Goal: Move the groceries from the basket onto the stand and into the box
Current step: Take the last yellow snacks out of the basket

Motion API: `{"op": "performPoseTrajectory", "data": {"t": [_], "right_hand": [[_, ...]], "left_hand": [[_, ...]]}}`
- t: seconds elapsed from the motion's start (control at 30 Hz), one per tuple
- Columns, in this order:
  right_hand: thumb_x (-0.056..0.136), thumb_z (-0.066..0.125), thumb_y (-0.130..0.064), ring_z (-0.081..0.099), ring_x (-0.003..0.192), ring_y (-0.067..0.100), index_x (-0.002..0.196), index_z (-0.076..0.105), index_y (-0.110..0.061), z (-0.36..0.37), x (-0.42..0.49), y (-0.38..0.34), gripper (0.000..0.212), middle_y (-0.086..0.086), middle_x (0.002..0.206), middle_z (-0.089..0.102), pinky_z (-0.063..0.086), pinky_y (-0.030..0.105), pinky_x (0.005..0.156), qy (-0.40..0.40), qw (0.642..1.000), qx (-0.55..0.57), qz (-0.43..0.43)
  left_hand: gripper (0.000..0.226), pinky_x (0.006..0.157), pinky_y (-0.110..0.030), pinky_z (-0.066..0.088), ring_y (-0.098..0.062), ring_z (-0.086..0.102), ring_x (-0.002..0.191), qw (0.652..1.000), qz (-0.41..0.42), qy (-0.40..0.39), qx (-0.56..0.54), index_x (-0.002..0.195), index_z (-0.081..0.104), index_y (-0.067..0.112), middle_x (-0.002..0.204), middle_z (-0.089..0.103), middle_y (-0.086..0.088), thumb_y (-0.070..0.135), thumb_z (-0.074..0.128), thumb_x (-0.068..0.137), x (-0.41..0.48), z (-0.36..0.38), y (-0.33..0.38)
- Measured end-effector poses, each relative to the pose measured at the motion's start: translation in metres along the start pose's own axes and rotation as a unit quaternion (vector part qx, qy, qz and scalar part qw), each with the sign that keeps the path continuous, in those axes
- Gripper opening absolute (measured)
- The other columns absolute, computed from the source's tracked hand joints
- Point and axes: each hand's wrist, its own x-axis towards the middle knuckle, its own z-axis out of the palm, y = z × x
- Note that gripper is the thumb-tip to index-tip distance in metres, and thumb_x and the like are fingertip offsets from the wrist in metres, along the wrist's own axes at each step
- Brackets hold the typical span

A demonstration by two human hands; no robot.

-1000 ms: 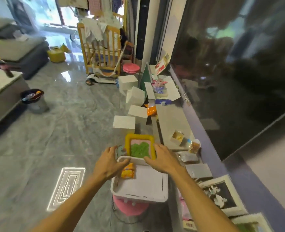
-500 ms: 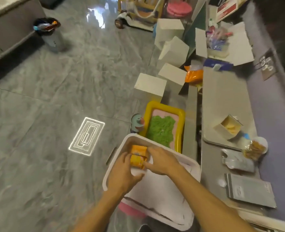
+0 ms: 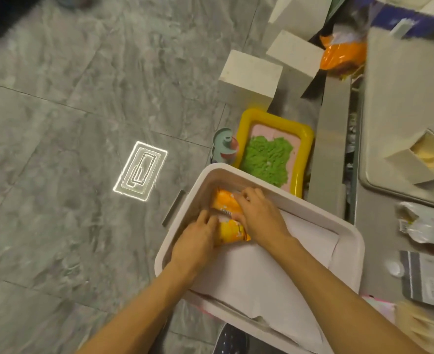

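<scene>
A white plastic basket (image 3: 348, 247) lined with white paper stands in front of me. Two orange snack packets lie in its far left corner. My left hand (image 3: 196, 240) grips the near orange packet (image 3: 232, 233). My right hand (image 3: 259, 215) closes on the far orange packet (image 3: 223, 201). To the right runs a grey stand (image 3: 405, 83) with a small open cardboard box (image 3: 420, 157) on it.
A yellow tray (image 3: 306, 134) of green sand sits on the floor just beyond the basket, with a toy (image 3: 225, 146) at its left. White blocks (image 3: 251, 75) stand farther back. An orange bag (image 3: 343, 56), silver pouches (image 3: 430, 226) and a grey packet (image 3: 430, 279) lie by the stand.
My head has tipped down and closer to the basket. Both hands moved from the basket's far rim down inside it and closed on the two orange packets.
</scene>
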Motion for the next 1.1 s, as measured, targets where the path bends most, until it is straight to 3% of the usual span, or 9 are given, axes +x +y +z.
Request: {"op": "performPoseTrajectory", "data": {"t": [0.17,0.33,0.43,0.57,0.67,0.9,1.0,1.1], "right_hand": [[0.094,0.072,-0.046,0.058,0.123,0.031,0.138,0.059,-0.020,-0.008,0.001,-0.005,0.052,0.007,0.133,0.060,0.053,0.045,0.094,-0.065,0.996,0.057,0.029],[0.083,0.068,-0.048,0.070,0.096,0.035,0.104,0.065,-0.024,-0.021,-0.008,-0.002,0.032,0.005,0.102,0.074,0.057,0.045,0.072,-0.048,0.989,0.123,0.058],[0.079,0.068,-0.043,0.069,0.088,0.029,0.105,0.070,-0.025,-0.054,-0.022,-0.005,0.032,0.001,0.095,0.074,0.057,0.045,0.072,0.019,0.979,0.190,0.067],[0.085,0.080,-0.037,0.064,0.080,0.018,0.112,0.073,-0.026,-0.150,-0.045,-0.011,0.030,-0.004,0.094,0.072,0.056,0.038,0.070,0.101,0.964,0.234,0.078],[0.086,0.082,-0.037,0.067,0.082,0.021,0.119,0.074,-0.023,-0.242,-0.058,-0.009,0.037,0.001,0.100,0.076,0.055,0.034,0.070,0.158,0.959,0.220,0.086],[0.087,0.082,-0.040,0.069,0.084,0.020,0.116,0.072,-0.023,-0.467,-0.110,-0.013,0.035,0.001,0.097,0.074,0.060,0.039,0.077,0.246,0.932,0.234,0.125],[0.086,0.083,-0.041,0.070,0.084,0.018,0.113,0.073,-0.024,-0.539,-0.147,-0.028,0.033,0.000,0.096,0.075,0.058,0.035,0.076,0.278,0.918,0.247,0.140],[0.087,0.082,-0.047,0.069,0.082,0.013,0.106,0.072,-0.026,-0.588,-0.190,-0.047,0.030,-0.004,0.092,0.075,0.057,0.034,0.073,0.311,0.901,0.256,0.161]], "left_hand": [[0.030,0.083,-0.048,0.049,-0.037,0.064,0.105,1.000,0.011,-0.010,-0.002,0.123,0.061,0.012,0.123,0.058,-0.010,0.008,0.061,0.093,-0.007,0.000,-0.008],[0.037,0.083,-0.047,0.055,-0.032,0.069,0.099,0.998,0.021,0.010,-0.050,0.126,0.062,0.019,0.123,0.058,-0.002,0.021,0.072,0.091,-0.023,-0.016,-0.012],[0.046,0.080,-0.044,0.057,-0.025,0.068,0.095,0.996,0.034,0.034,-0.079,0.124,0.064,0.024,0.120,0.059,0.003,0.039,0.080,0.084,-0.037,-0.050,-0.005],[0.053,0.079,-0.043,0.057,-0.022,0.067,0.095,0.990,0.053,0.087,-0.102,0.127,0.064,0.028,0.119,0.062,0.007,0.045,0.083,0.080,-0.052,-0.125,0.015],[0.057,0.078,-0.038,0.054,-0.020,0.065,0.095,0.981,0.078,0.135,-0.112,0.130,0.063,0.031,0.116,0.062,0.008,0.046,0.085,0.080,-0.055,-0.203,0.046],[0.062,0.073,-0.032,0.050,-0.022,0.066,0.087,0.959,0.131,0.223,-0.119,0.123,0.071,0.020,0.105,0.067,0.002,0.055,0.087,0.073,-0.087,-0.405,0.128],[0.068,0.072,-0.034,0.053,-0.021,0.067,0.085,0.947,0.161,0.253,-0.119,0.120,0.073,0.018,0.104,0.069,0.000,0.064,0.078,0.071,-0.117,-0.481,0.163],[0.057,0.071,-0.036,0.055,-0.018,0.067,0.084,0.939,0.194,0.260,-0.111,0.117,0.073,0.021,0.103,0.071,0.003,0.057,0.086,0.075,-0.151,-0.539,0.198]]}}
